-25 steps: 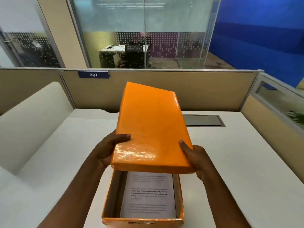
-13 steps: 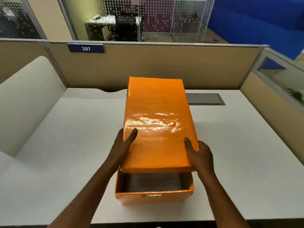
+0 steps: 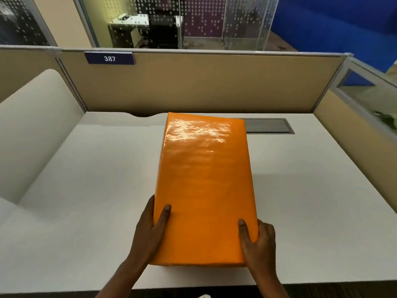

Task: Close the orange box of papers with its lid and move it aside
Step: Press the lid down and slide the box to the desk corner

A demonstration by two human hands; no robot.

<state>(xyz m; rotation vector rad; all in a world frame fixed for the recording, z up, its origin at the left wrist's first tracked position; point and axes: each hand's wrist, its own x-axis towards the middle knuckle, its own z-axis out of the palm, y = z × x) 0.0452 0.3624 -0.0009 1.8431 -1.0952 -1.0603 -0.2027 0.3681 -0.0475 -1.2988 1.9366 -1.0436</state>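
The glossy orange lid [image 3: 204, 186] lies flat over the orange box in the middle of the white desk and covers it fully; the box body and the papers inside are hidden beneath it. My left hand [image 3: 150, 231] grips the lid's left edge near the front, thumb on top. On the right front corner my right hand [image 3: 257, 241] holds the lid the same way, thumb on top and fingers down the side.
The white desk [image 3: 86, 201] is bounded by tan partition panels [image 3: 214, 82] at the back and right and a white curved divider [image 3: 32, 125] at the left. A grey cable hatch [image 3: 268, 125] sits in the desk just behind the box on the right.
The lid has come down from a raised, tilted position onto the box and now hides the papers. Both hands stayed on its front corners.
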